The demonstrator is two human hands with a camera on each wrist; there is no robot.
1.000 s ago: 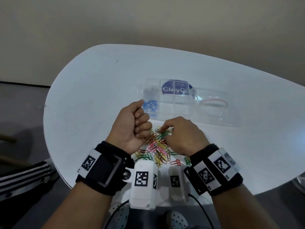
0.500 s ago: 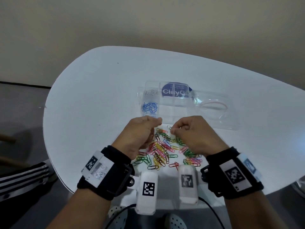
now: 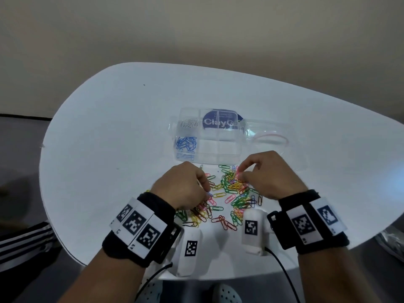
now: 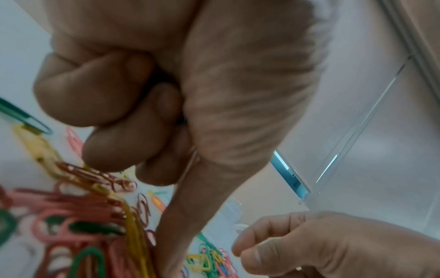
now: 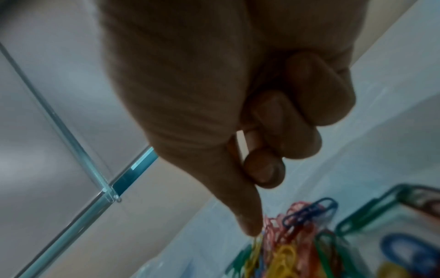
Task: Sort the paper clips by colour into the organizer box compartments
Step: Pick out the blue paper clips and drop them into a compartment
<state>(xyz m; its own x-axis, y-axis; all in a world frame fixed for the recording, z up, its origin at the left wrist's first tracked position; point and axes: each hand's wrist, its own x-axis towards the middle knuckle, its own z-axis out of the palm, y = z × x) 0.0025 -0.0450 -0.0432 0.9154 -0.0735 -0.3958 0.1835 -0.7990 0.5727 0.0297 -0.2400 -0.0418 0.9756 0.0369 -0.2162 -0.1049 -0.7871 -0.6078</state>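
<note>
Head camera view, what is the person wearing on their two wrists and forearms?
Both forearms are bare, with no sleeves. Each wrist carries a wide black strap: the left wrist strap and the right wrist strap both bear white cards printed with black square codes. A white camera pod with its own code tag sits beside each wrist, and a thin black cable trails from each.

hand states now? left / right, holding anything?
Left hand: fingers curled over the paper clip pile; contents can't be told.
Right hand: pinching a pink paper clip at the pile.
</note>
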